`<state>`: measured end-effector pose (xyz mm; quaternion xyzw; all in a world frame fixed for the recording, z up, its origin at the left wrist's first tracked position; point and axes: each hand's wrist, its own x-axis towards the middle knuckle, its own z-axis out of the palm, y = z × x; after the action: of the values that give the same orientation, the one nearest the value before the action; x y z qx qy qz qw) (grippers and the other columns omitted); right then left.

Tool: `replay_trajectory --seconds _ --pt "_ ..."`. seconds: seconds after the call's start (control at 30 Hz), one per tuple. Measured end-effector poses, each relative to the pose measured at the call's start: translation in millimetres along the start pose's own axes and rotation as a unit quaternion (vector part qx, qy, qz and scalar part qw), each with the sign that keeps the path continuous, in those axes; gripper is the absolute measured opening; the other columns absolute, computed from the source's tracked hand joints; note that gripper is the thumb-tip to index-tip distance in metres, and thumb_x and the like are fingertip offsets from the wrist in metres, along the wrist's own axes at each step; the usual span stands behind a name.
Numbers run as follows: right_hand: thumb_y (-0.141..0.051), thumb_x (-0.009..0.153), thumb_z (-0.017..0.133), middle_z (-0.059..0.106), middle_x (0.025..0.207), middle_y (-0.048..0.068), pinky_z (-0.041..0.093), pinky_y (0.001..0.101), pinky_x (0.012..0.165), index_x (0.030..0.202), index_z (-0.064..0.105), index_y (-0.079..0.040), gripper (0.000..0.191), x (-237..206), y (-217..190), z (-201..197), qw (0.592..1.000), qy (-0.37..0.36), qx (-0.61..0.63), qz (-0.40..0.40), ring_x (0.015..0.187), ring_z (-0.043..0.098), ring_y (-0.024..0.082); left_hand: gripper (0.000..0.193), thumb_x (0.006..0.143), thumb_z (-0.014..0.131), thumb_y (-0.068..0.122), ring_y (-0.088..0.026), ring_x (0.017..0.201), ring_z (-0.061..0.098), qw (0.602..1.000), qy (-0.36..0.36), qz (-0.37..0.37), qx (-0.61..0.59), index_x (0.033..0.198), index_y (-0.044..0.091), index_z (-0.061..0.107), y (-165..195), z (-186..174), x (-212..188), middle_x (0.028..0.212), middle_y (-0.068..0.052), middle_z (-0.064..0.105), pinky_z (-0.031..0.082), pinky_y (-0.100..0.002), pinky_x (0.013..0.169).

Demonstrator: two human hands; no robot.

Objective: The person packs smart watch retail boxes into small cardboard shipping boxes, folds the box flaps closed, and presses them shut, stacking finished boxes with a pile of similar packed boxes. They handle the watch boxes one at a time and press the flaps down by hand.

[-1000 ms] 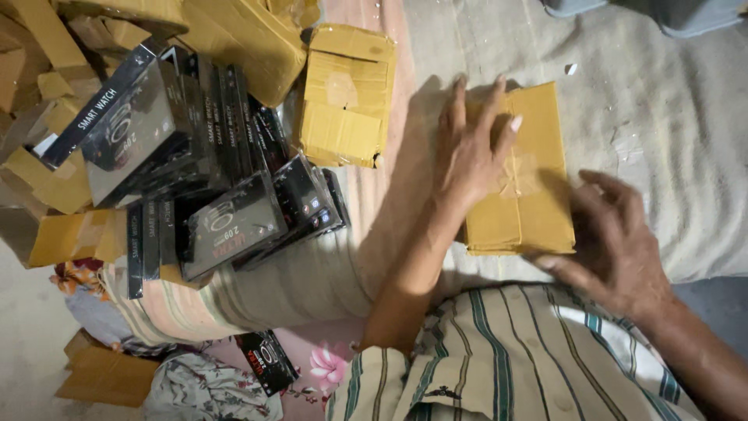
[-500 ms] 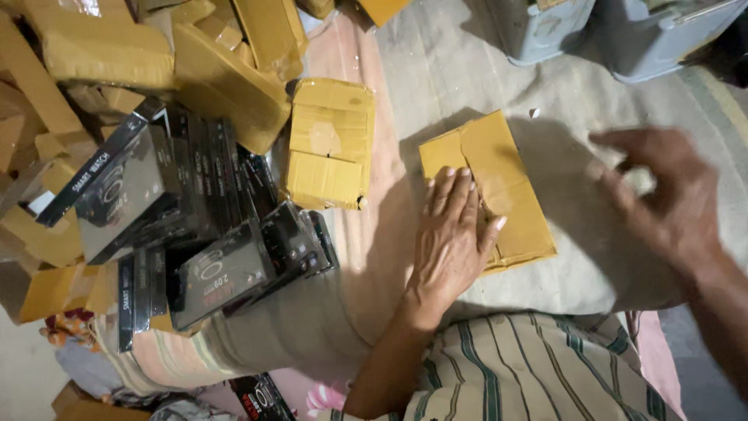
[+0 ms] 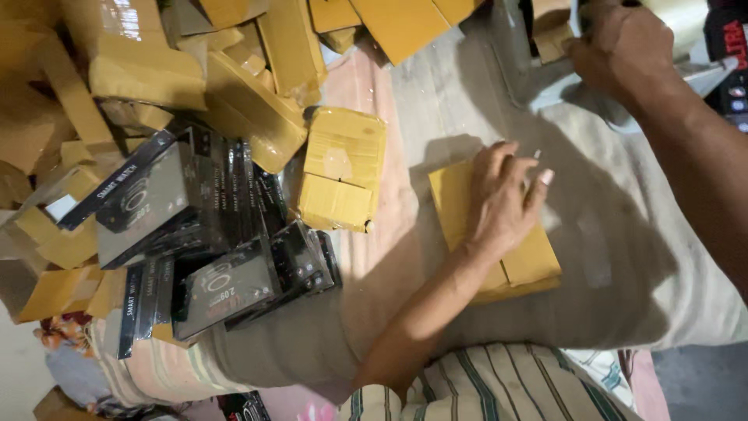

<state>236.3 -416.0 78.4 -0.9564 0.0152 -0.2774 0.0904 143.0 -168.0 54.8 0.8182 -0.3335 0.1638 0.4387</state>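
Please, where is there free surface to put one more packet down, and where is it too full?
Bare cloth lies between the flat yellow packet under the left hand and the taped yellow box, and more to the packet's right, beneath the right hand. The left side is crowded: black boxes and piled yellow parcels overlap there.
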Motion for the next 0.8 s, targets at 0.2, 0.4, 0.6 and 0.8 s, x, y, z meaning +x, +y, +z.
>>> replay_trajectory --seconds 0.2,0.4,0.6,0.8 --pt "-0.024 0.078 0.092 0.076 0.1 0.018 0.059 0.0409 0.073 0.122 0.077 -0.004 0.051 22 13 24 0.96 -0.053 0.207 0.182 0.08 0.074 0.028 0.035 0.106 0.061 0.024 -0.035 0.131 0.059 0.998 -0.005 -0.014 -0.061 0.133 0.003 0.061 -32 35 23 0.136 -0.019 0.061 0.047 -0.042 0.115" --pt "-0.02 0.076 0.097 0.074 0.089 0.012 0.055 0.0323 0.062 0.107 0.077 -0.001 0.042 45 20 28 0.902 -0.086 0.293 0.304 0.068 0.068 0.018 0.056 0.092 0.059 0.013 -0.041 0.133 0.056 0.995 -0.068 0.005 -0.076 0.147 0.003 0.051 -74 72 77 0.147 -0.023 0.056 0.047 -0.043 0.113" --pt "-0.018 0.079 0.089 0.067 0.079 0.005 0.044 0.0287 0.051 0.1 0.074 -0.002 0.031 43 12 14 0.879 -0.057 0.372 0.293 0.06 0.059 0.012 0.045 0.091 0.058 0.016 -0.04 0.112 0.065 0.995 -0.063 -0.035 -0.071 0.134 0.005 0.058 -109 95 86 0.121 -0.024 0.067 0.052 -0.045 0.097" --pt "-0.015 0.087 0.091 0.067 0.08 0.005 0.04 0.0255 0.046 0.105 0.072 0.001 0.03 0 -6 8 0.861 -0.026 0.394 0.32 0.057 0.057 0.009 0.024 0.101 0.058 0.025 -0.037 0.072 0.069 0.976 -0.04 -0.126 -0.173 0.113 0.007 0.067 -117 91 90 0.076 -0.02 0.067 0.054 -0.046 0.071"
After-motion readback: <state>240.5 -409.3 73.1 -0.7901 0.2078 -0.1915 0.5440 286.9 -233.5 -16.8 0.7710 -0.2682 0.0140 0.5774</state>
